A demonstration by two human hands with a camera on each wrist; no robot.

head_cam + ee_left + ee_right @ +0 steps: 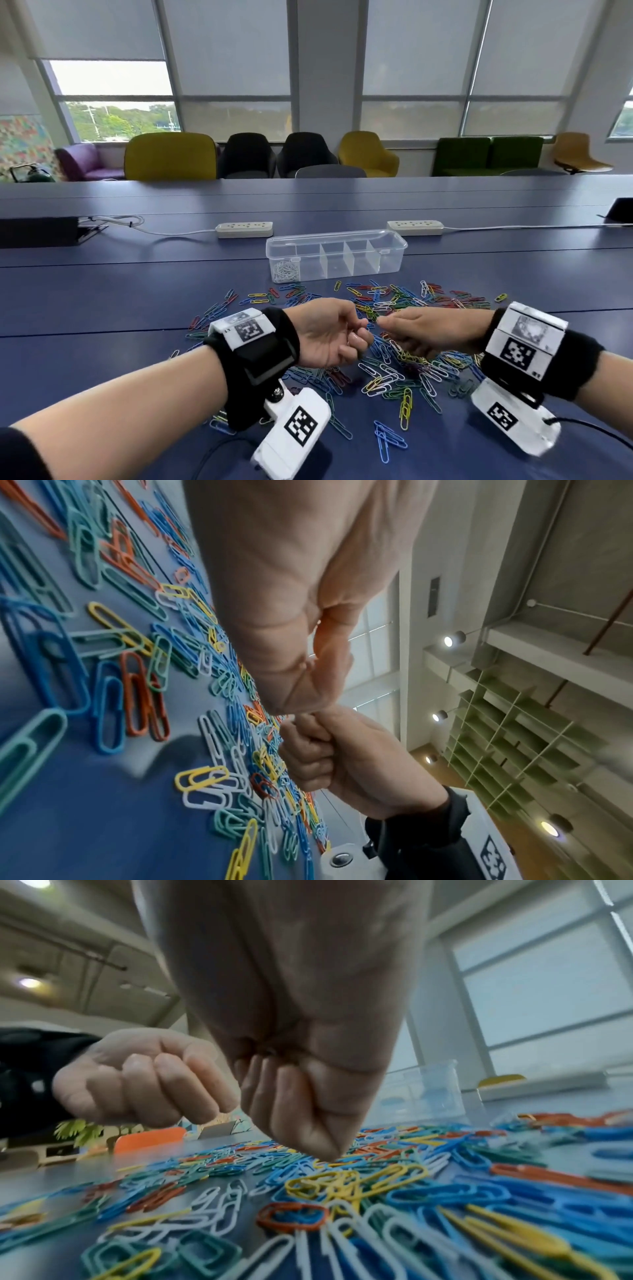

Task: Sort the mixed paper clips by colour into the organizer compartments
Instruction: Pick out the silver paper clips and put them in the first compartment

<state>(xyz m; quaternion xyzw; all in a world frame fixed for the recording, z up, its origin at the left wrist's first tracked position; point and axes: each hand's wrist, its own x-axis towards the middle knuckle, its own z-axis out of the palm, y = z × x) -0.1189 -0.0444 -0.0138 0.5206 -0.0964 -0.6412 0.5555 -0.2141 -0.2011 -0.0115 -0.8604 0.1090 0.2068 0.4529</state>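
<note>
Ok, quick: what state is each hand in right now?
Left hand: fingers curled, contents hidden; cannot tell.
Right hand: fingertips pinched together, contents hidden; cannot tell.

Organizer [337, 240]: you have one, with five compartments;
Loose paper clips [394, 373]: too many for you to count;
Power strips [244, 229]: two;
Your hands: two, left hand [329, 334] and right hand [435, 330]

Head camera looks forward and down across the blue table [102, 294]. Each wrist camera sits low and close, facing along its own hand. All three share the scattered paper clips [394, 373].
</note>
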